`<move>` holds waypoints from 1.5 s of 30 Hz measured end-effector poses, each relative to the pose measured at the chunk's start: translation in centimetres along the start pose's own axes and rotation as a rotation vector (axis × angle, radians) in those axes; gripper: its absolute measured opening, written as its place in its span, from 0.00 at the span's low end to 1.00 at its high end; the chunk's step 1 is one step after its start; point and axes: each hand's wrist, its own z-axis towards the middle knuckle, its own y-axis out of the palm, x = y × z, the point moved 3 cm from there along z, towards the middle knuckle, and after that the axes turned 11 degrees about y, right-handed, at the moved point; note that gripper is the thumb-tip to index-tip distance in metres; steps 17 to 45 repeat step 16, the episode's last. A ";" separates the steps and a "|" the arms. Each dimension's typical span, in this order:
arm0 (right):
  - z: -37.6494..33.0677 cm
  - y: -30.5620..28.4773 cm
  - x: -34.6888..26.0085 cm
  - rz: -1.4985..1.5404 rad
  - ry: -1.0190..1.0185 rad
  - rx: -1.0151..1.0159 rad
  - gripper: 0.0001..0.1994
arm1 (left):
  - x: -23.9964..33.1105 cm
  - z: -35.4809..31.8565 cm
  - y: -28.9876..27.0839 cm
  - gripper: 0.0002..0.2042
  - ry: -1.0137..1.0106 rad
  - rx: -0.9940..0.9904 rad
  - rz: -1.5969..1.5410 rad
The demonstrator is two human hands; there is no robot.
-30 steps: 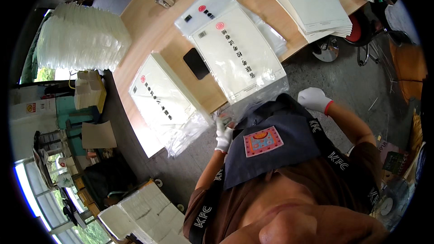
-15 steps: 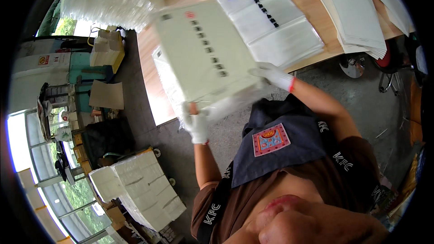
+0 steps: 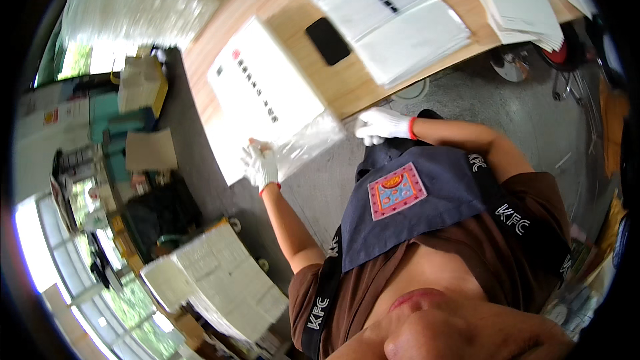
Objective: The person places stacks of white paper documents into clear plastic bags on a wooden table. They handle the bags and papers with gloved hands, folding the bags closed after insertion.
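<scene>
A white sheet-filled clear plastic bag (image 3: 257, 80) with dark print and a red mark lies on a stack at the table's left corner. Its loose clear end (image 3: 310, 140) hangs over the front edge. My left hand (image 3: 261, 165), in a white glove with one bare fingertip, is beside that end at the lower left corner, fingers spread. My right hand (image 3: 385, 125), gloved in white with a red cuff, is in front of the table edge near my apron. Its fingers are loosely bent and apart, with nothing visible in them.
A black phone (image 3: 327, 41) lies between the stack and a pile of flat printed plastic bags (image 3: 407, 27). White card sheets (image 3: 510, 0) are fanned at the right. A big stack of clear plastic (image 3: 140, 0) stands far left; a wrapped white block (image 3: 220, 280) is on wheels at lower left.
The filled bag, held in both hands before, now lies on the stack at the left. My right hand has let go and drawn back. The phone has come into sight.
</scene>
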 end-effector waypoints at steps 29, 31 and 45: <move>-13.3 -8.4 8.2 0.180 0.022 0.576 0.13 | 44.1 7.0 5.2 0.18 0.990 -0.330 -0.414; -13.3 -8.4 8.2 0.180 0.022 0.576 0.13 | 44.1 7.0 5.2 0.18 0.990 -0.330 -0.414; -13.3 -8.4 8.2 0.180 0.022 0.576 0.13 | 44.1 7.0 5.2 0.18 0.990 -0.330 -0.414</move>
